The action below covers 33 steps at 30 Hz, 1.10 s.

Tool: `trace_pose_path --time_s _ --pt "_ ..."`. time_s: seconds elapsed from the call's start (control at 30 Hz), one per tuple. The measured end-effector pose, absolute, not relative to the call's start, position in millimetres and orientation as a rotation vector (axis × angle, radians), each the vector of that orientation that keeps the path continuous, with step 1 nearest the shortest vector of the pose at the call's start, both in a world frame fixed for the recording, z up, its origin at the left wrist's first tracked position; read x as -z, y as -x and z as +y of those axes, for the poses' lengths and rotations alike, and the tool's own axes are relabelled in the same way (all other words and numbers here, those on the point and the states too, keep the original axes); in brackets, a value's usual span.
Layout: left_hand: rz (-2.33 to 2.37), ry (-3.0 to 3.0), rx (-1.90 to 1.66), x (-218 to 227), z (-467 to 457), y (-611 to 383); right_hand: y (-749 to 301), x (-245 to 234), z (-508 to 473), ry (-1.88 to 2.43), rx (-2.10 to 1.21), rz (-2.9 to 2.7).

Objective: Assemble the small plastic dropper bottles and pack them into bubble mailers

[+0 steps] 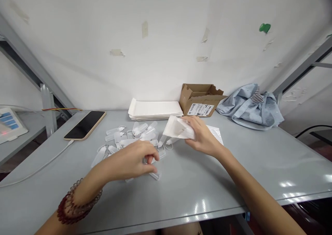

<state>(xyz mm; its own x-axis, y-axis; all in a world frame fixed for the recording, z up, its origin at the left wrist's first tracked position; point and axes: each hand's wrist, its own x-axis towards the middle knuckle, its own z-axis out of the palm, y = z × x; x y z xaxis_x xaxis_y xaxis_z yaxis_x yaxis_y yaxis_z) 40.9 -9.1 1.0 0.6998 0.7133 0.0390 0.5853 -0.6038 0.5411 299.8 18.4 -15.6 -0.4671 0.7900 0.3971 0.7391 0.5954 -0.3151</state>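
My right hand (198, 133) grips a white padded envelope (171, 127) above the table, with its mouth spread and translucent material showing in the opening. My left hand (137, 159) is low over the near edge of a pile of small translucent plastic squeeze bottles (140, 129). Its fingers curl downward, and a gap shows between thumb and forefinger. One bottle (155, 176) lies just under that thumb, partly covered by the hand. Several bottles have white caps with thin looped ties. Another white bubble-lined piece (215, 134) lies behind my right hand.
A stack of white envelopes (158, 109) lies against the wall beside an open cardboard box (201, 102). Light blue cloth (251, 107) is bunched at the right rear. On the left rests a phone (85, 125) with a white cable (44, 167) running across the grey table (207, 186).
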Motion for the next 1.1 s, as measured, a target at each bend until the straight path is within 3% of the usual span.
trace_pose_path --time_s 0.2,0.6,0.83,1.1 --pt "0.968 -2.643 -0.101 16 -15 -43 -300 16 17 1.168 -0.142 -2.354" --pt "0.959 -1.963 -0.560 -12 -9 -40 -286 22 9 1.094 -0.208 -2.490" --pt "1.168 -2.620 -0.660 19 -4 -48 -272 31 3 1.073 -0.191 -2.573" --pt "1.119 -2.789 -0.863 28 -8 -56 -269 32 1 1.083 -0.216 -2.573"
